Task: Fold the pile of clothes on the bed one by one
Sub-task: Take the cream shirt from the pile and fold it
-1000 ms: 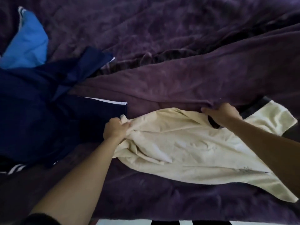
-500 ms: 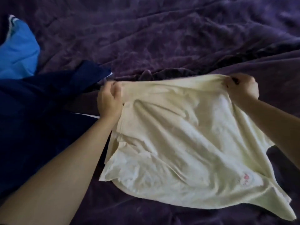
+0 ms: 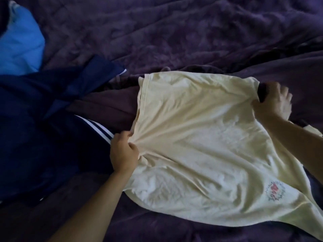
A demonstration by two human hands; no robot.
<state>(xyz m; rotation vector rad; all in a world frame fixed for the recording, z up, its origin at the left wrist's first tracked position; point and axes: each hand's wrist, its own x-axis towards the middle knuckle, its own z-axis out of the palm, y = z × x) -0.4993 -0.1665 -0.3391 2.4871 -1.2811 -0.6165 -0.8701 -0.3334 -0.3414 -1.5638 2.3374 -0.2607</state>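
- Rumpled purple bed (image 3: pixel 192 41): our left hand (image 3: pixel 124 152) pinches the cream shirt (image 3: pixel 201 137) at its left edge; we cannot tell the blurred right hand's (image 3: pixel 274 102) hold.
- We risk folding those bunched creases in.

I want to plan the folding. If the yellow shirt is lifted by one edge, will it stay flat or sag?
Probably floppy: the shirt gathers into creases where the left hand pinches it. Likely light and thin, since it follows the bumps of the blanket.
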